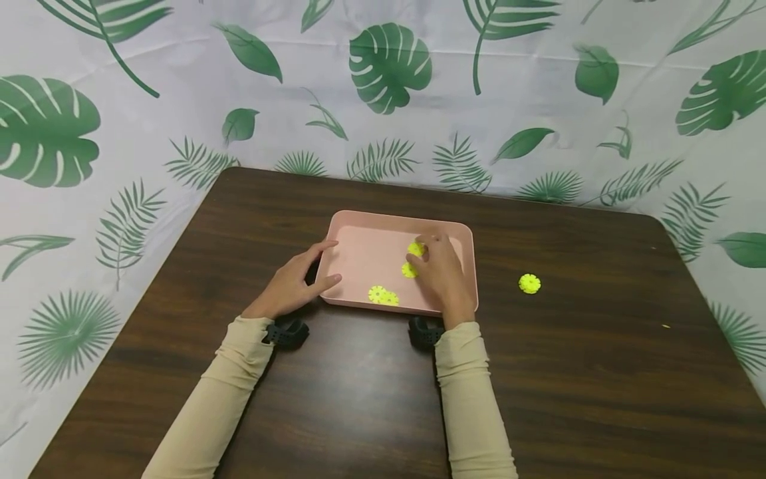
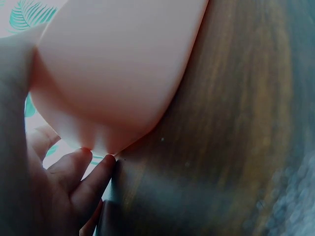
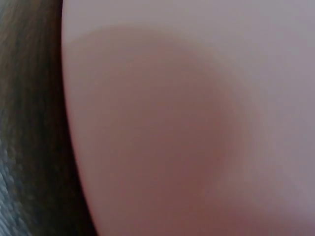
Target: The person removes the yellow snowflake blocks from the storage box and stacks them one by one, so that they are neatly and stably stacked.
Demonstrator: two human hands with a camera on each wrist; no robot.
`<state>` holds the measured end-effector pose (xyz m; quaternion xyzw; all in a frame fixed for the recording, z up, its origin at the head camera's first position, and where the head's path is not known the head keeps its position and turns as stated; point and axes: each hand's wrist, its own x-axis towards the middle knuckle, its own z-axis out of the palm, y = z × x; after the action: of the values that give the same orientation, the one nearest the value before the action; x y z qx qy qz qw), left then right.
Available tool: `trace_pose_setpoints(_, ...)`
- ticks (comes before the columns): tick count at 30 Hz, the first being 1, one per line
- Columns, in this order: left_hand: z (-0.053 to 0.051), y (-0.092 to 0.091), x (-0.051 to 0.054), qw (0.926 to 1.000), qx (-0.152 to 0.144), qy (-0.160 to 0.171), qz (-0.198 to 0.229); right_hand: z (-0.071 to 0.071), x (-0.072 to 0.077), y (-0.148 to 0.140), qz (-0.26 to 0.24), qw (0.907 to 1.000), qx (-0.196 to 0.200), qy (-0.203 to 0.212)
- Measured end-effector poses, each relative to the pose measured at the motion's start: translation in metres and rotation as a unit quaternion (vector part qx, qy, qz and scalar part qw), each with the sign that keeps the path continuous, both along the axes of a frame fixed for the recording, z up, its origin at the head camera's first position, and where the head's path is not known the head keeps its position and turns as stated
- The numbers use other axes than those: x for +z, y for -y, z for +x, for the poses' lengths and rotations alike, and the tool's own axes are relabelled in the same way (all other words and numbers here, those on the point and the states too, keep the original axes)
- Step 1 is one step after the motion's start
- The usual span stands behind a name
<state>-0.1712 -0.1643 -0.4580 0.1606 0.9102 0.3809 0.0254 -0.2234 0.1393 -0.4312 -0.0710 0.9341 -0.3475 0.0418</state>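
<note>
A pink tray (image 1: pixel 371 246) lies on the dark wooden table. At its left end my left hand (image 1: pixel 290 283) holds the rim, thumb reaching over the edge; in the left wrist view its fingertips (image 2: pixel 106 164) touch the tray's wall. Over the tray's right half, my right hand (image 1: pixel 444 273) pinches a yellow notched disc (image 1: pixel 415 249) between thumb and fingers. Just below the thumb is another yellow disc (image 1: pixel 409 270), partly hidden. Two overlapping yellow discs (image 1: pixel 383 295) lie along the near wall. The right wrist view has only the blurred tray (image 3: pixel 147 123) and table.
More yellow discs, seemingly a small stack (image 1: pixel 529 283), sit on the table (image 1: pixel 586 359) right of the tray. Farther right lies a tiny yellow piece (image 1: pixel 666 326). A leaf-patterned cloth (image 1: pixel 419 133) hangs behind the table's far edge.
</note>
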Motion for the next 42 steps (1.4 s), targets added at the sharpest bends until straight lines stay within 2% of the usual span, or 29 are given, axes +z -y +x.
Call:
trace_pose_setpoints(20, 0.001, -0.0003, -0.0001, 1.0, 0.002, 0.003, -0.002, 0.0027, 0.0013, -0.0006, -0.047, 0.9988, -0.011, 0.009)
trace_pose_setpoints(33, 0.0001, 0.0006, -0.0018, 1.0, 0.001, -0.002, -0.002, 0.0013, 0.0018, -0.0011, -0.03, 0.9995, 0.002, -0.012)
trace_pose_setpoints(42, -0.0001, -0.001, -0.0006, 1.0, 0.0, -0.004, -0.001, 0.0016, 0.0014, -0.001, -0.034, 0.9994, -0.004, -0.005)
